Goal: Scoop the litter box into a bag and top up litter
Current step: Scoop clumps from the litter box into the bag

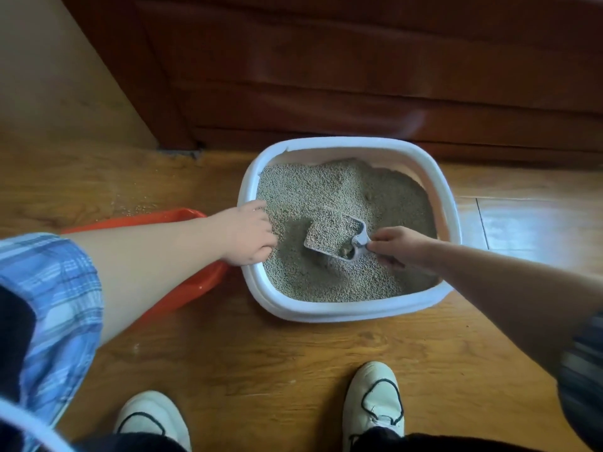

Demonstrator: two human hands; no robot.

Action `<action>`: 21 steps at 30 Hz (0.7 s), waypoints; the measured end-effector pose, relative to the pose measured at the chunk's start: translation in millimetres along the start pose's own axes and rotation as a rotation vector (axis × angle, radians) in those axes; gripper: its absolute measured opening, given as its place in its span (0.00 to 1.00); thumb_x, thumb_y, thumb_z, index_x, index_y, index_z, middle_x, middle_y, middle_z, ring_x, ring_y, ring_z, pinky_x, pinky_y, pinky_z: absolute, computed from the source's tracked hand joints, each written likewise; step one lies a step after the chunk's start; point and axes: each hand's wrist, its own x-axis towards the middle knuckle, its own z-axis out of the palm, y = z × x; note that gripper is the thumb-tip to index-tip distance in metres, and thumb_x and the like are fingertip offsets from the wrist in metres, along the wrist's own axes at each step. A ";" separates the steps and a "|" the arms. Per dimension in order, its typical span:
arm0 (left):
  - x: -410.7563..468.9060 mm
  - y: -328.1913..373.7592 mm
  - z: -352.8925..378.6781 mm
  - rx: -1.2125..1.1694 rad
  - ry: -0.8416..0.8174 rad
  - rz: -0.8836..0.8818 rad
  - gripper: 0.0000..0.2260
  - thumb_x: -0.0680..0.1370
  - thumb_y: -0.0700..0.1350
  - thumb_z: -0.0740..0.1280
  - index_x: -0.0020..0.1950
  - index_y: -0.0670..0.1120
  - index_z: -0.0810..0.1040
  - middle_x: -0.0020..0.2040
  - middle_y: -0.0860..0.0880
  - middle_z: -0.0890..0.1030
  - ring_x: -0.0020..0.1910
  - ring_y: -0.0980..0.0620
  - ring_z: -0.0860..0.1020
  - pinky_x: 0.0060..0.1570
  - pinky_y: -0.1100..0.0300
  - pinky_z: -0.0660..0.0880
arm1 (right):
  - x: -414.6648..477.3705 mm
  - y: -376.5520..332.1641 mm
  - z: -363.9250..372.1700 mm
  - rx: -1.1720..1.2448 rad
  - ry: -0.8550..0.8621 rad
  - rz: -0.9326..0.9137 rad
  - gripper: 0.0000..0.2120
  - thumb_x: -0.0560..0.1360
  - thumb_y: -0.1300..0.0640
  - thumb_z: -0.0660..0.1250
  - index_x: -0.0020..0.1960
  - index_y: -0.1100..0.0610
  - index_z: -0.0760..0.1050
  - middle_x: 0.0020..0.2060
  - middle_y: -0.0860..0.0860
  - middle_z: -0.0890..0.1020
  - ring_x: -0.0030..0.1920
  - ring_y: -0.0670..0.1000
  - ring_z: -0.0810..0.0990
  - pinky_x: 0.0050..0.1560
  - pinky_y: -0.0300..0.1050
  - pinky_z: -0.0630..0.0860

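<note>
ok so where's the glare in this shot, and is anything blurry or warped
Head view: glare washes out the floor right of the litter box; the scoop and litter are sharp, with a dark shadow beside the scoop; the plaid sleeve at the left edge is soft and stretched by the wide-angle lens; the wooden cabinet behind is dim.

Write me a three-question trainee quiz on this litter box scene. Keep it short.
1. True or false: the scoop is empty.
2. Which hand holds the scoop's handle? A: left. B: right.
3. Fill in: the left hand grips the litter box by its ____.

Key:
1. False; it carries litter.
2. B, the right hand.
3. rim
</note>
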 end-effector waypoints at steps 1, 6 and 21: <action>0.2 0.4 0.0 0.007 0.000 -0.003 0.19 0.81 0.54 0.48 0.55 0.54 0.78 0.53 0.53 0.81 0.61 0.49 0.74 0.75 0.47 0.49 | -0.7 -2.9 -0.5 0.001 0.008 -0.009 0.11 0.81 0.56 0.65 0.41 0.56 0.77 0.29 0.51 0.77 0.28 0.49 0.70 0.29 0.42 0.66; 5.6 -1.2 9.7 -0.005 0.041 -0.009 0.22 0.77 0.52 0.45 0.51 0.54 0.78 0.50 0.54 0.80 0.56 0.49 0.75 0.72 0.50 0.53 | 1.4 -7.1 1.7 0.030 0.055 -0.036 0.10 0.81 0.55 0.65 0.42 0.57 0.77 0.28 0.51 0.77 0.27 0.49 0.70 0.30 0.42 0.66; 5.8 -7.5 7.9 -0.116 0.103 0.013 0.23 0.73 0.55 0.46 0.51 0.55 0.79 0.47 0.56 0.79 0.51 0.51 0.75 0.64 0.54 0.64 | 2.0 -16.8 -6.2 0.064 0.139 -0.034 0.14 0.81 0.53 0.65 0.37 0.51 0.77 0.28 0.51 0.77 0.27 0.49 0.70 0.25 0.39 0.65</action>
